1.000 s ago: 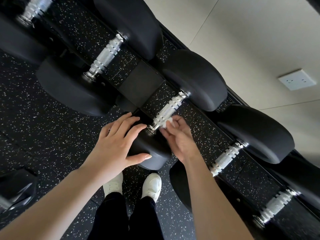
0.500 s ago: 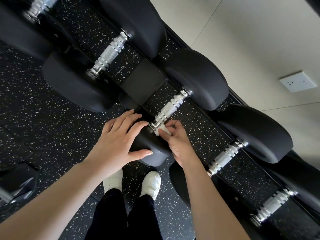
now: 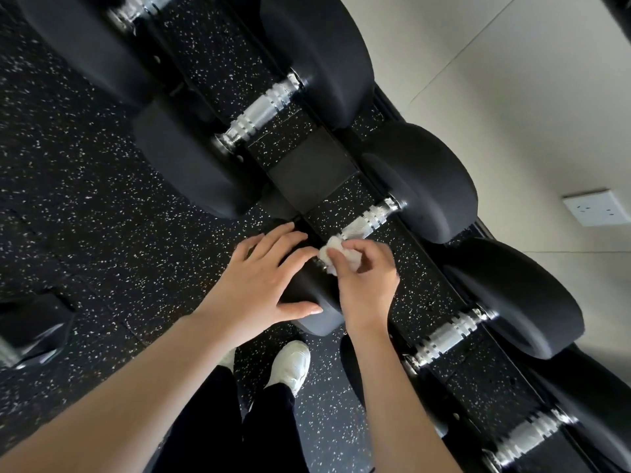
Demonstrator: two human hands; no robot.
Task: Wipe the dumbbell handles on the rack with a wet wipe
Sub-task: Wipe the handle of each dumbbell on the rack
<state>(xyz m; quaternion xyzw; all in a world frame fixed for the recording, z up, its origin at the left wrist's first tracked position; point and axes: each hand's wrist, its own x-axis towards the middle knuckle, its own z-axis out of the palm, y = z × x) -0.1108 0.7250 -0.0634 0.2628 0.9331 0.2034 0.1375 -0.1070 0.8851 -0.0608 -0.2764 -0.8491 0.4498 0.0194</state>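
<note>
Right fingers [image 3: 345, 259] curled around wet wipe [image 3: 336, 249] on dumbbell handle [image 3: 367, 221].

Left hand [image 3: 259, 281] rests on the near dumbbell head [image 3: 312, 302]; right hand [image 3: 363, 274], just beside it, presses the wet wipe [image 3: 336, 252] on the handle [image 3: 367, 220]. More dumbbells lie either side.

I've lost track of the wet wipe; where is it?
Head view, centre: the wet wipe is bunched in the right hand, at the near end of the dumbbell handle.
</note>
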